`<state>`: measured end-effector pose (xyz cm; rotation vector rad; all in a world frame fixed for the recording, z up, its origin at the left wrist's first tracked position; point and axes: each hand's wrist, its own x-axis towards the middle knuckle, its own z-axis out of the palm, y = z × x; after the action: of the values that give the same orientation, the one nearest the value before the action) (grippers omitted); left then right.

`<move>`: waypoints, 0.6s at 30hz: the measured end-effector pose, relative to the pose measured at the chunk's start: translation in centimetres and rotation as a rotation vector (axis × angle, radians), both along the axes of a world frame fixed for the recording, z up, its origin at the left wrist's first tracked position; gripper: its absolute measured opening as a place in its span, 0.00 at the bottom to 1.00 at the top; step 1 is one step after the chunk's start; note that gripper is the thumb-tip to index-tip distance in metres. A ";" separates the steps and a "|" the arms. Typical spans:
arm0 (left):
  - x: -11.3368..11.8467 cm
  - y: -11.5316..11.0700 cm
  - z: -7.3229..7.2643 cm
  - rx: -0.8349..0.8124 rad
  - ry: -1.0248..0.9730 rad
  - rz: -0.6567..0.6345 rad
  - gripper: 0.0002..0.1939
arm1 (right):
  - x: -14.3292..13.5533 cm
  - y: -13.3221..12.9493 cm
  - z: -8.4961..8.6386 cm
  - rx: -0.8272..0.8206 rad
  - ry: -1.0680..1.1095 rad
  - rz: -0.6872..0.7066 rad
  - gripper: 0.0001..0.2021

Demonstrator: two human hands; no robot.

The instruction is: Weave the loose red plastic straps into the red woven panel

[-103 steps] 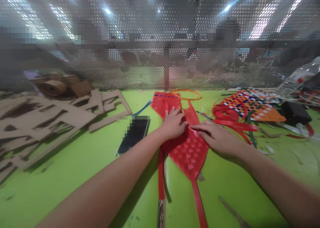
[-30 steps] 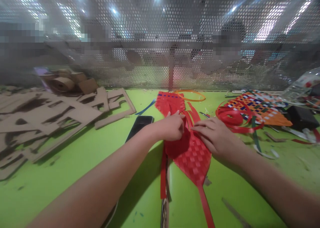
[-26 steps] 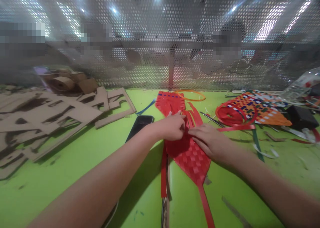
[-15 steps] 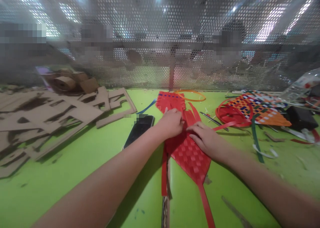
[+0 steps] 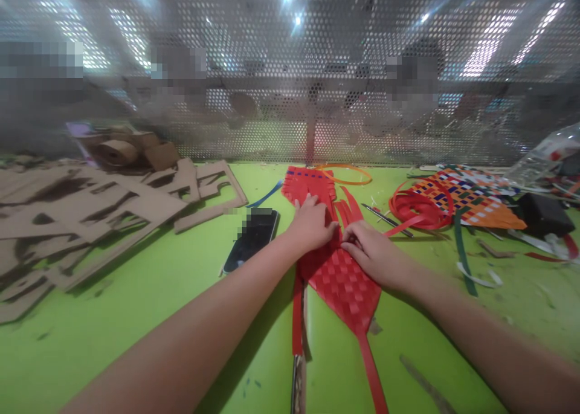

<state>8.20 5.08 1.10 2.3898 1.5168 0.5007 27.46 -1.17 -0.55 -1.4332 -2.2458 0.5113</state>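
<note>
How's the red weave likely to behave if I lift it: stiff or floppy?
The red weave is probably light and fairly floppy, since its strips look thin and flat. Its sheen suggests it may be somewhat slippery. The loose strips may splay, and the tail at its near end would likely dangle.

Red woven piece (image 5: 347, 284) glows, checkered in light and dark reds; far red band (image 5: 309, 187) dashed blue. Lime-green table (image 5: 149, 347)! Red coil (image 5: 412, 205), orange hoop (image 5: 369, 175), and here's mat (image 5: 480, 205) checked orange, white, blue, green. Black phone (image 5: 256, 236), brown cardboard (image 5: 149, 205), grey hole-dotted panel (image 5: 272, 124).
</note>
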 end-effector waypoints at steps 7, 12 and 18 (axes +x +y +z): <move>0.1 0.7 0.0 -0.042 -0.045 0.027 0.13 | -0.1 -0.3 0.5 -0.023 0.022 0.005 0.04; 0.2 0.5 0.1 -0.045 -0.068 0.034 0.10 | -0.1 -0.4 0.5 -0.034 0.027 0.002 0.04; 0.1 0.2 0.2 -0.062 -0.113 -0.010 0.06 | 0.0 -0.5 0.6 -0.036 0.040 0.004 0.03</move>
<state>8.30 5.31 1.30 2.2802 1.4505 0.5678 27.45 -1.68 0.02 -1.4231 -2.2193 0.5799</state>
